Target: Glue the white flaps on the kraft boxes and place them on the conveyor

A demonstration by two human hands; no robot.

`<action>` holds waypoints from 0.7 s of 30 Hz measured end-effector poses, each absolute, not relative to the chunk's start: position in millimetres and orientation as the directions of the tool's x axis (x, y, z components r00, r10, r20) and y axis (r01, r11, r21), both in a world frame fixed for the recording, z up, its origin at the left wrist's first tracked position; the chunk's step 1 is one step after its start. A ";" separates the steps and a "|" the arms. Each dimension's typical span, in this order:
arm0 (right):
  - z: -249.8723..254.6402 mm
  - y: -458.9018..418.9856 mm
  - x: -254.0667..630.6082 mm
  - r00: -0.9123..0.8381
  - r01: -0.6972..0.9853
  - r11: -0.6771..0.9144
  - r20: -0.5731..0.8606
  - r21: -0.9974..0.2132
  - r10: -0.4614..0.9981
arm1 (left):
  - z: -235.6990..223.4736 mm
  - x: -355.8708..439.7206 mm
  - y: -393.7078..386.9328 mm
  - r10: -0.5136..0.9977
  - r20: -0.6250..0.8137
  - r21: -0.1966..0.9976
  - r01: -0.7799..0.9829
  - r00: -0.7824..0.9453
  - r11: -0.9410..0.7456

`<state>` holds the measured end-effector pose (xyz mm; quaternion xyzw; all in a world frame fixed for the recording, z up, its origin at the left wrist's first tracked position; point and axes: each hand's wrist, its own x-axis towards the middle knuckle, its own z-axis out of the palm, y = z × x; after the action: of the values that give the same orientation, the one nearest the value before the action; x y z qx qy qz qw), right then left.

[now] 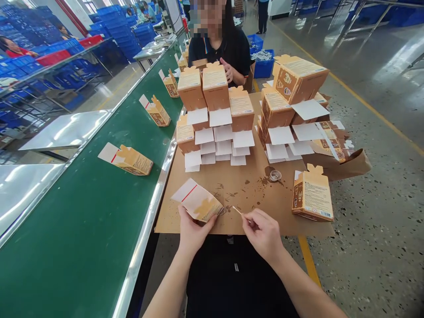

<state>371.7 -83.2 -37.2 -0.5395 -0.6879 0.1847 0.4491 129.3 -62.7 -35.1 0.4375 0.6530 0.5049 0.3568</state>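
My left hand (194, 232) is closed around the lower side of a small carton (200, 203), which is tilted over the cardboard sheet. The carton's white flap with a red strip stands out to the upper left. Between the thumb and fingers of my right hand (263, 227) is a cotton swab (237, 210), its pale tip pointing at the carton but apart from it. Farther up on the cardboard sits a small clear dish (275, 176) with wet spots around it. Another carton (313, 194) stands to the right of my right hand.
Stacked cartons (215, 90) with white flaps stand at the back of the cardboard sheet (185, 223), and a second stack (291, 101) is on the right. A green conveyor belt (99, 207) on the left carries several cartons. A person (218, 53) sits opposite.
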 end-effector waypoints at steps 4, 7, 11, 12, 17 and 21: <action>-26.4 -97.7 389.5 0.075 0.550 0.298 0.402 -0.780 0.913 | -38.9 129.4 -69.6 0.921 0.014 0.902 0.403 -0.390 0.157; -23.8 -99.3 389.0 0.091 0.525 0.294 0.397 -0.798 0.914 | -44.7 128.5 -66.4 0.930 0.012 0.871 0.460 -0.367 0.171; -23.0 -95.0 382.7 0.098 0.484 0.324 0.418 -0.813 0.903 | -47.0 114.1 -58.9 0.903 0.077 0.894 0.430 -0.422 0.125; -22.6 -94.5 382.8 0.103 0.471 0.327 0.419 -0.819 0.902 | -44.4 103.5 -57.1 0.878 0.098 0.911 0.396 -0.469 0.110; -20.7 -97.0 394.0 0.148 0.404 0.322 0.408 -0.856 0.901 | -15.3 2.3 -50.0 0.666 0.140 0.960 0.266 -0.733 0.090; -22.0 -95.6 396.9 0.165 0.373 0.328 0.410 -0.868 0.897 | -0.4 -77.1 -46.9 0.516 0.094 0.936 0.253 -0.851 0.246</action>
<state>396.9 -95.6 -22.0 -0.5285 -0.6006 0.2378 0.5508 -77.1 -46.9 -0.4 0.2464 0.7806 0.5623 0.1171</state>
